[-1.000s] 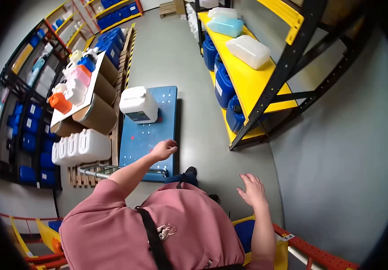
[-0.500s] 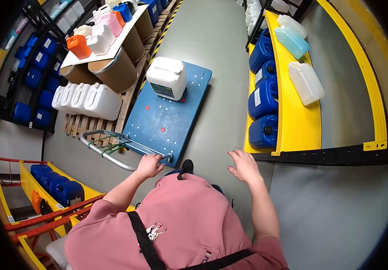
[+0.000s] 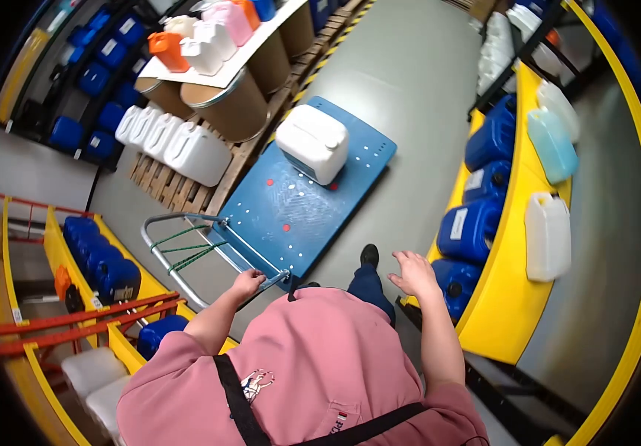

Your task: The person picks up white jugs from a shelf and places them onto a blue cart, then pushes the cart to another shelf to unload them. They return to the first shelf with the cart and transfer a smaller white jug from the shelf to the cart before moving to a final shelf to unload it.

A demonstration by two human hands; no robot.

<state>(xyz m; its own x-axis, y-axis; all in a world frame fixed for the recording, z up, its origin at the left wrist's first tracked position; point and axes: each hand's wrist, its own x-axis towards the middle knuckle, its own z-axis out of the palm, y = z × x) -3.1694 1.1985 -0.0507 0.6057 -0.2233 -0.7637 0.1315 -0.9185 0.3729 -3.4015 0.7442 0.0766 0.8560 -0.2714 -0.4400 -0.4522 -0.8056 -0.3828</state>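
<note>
Left hand at the trolley's handle, right hand bare, fingers loosely spread.
In the centre of the frame stands a flat blue platform trolley (image 3: pixel 313 215) bearing a white rectangular plastic canister (image 3: pixel 311 140). The left hand (image 3: pixel 247 283), lower centre-left, curls beside the trolley's silver tubular metal handle (image 3: pixel 161 260); whether it grips, I cannot tell. The right hand (image 3: pixel 414 274) holds nothing. The handle looks stiff, smooth, best held along its crossbar; the canister's weight depends on its unseen fill.
</note>
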